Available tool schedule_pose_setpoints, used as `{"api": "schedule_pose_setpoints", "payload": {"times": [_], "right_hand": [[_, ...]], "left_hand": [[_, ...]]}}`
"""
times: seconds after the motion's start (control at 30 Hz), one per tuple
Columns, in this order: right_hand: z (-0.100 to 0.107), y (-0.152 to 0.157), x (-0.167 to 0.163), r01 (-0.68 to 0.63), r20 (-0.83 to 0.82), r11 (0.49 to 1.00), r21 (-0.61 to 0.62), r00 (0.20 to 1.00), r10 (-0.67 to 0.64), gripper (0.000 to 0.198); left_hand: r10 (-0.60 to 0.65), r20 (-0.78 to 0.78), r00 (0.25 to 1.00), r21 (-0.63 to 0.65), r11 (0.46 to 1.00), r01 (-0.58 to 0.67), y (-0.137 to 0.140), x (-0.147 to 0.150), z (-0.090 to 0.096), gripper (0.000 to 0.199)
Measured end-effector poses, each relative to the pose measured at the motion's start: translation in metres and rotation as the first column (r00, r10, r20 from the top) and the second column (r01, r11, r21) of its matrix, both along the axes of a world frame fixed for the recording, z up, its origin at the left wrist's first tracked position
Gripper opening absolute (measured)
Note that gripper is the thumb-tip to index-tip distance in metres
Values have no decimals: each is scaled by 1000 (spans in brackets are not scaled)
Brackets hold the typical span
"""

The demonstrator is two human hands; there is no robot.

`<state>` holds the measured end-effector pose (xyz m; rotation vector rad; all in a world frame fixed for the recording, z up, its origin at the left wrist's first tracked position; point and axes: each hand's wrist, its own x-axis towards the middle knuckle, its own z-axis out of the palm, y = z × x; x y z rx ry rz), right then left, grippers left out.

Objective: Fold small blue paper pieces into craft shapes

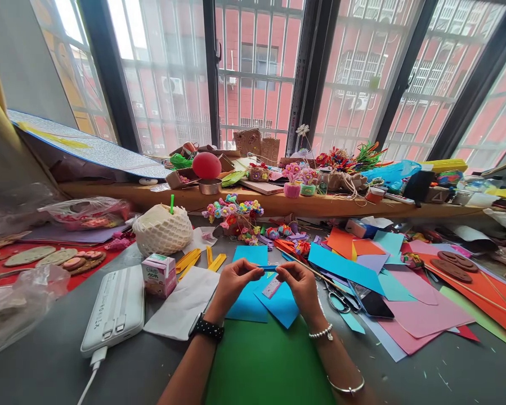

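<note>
A narrow folded strip of blue paper [268,267] is stretched between my hands. One end is pinched by my left hand [240,275], thumb against fingers. The other end sits in a like pinch of my right hand [298,279]. Below the strip lie blue paper sheets [247,304] and a small pink patterned ruler [272,287], partly covered by my fingers. A green sheet [265,360] spreads beneath my forearms. Right of my right hand are scissors [338,301] and a dark phone [373,301].
To the left stand a white power bank [114,306] with a cable, a pink drink carton [160,275] and a netted coconut [163,229] with a green straw. Yellow folded strips [188,261] lie behind white tissue [180,306]. Coloured paper [430,315] covers the right side. Crafts crowd the sill [151,197].
</note>
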<state>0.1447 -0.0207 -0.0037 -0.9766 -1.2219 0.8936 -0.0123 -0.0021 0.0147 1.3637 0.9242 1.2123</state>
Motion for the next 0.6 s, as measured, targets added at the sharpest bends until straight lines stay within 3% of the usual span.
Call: {"api": "schedule_pose_setpoints", "payload": {"times": [0.27,0.6], "right_hand": [[-2,2,-1,-11,-115,999,43,993,16,25],[1,1,5,-58,-41,998,34,997,60,19]], "left_hand": [[44,52,998,-17,999,-43,-2,2,0,26],[-55,41,998,-64,996,58,0,-2,2,26]]}}
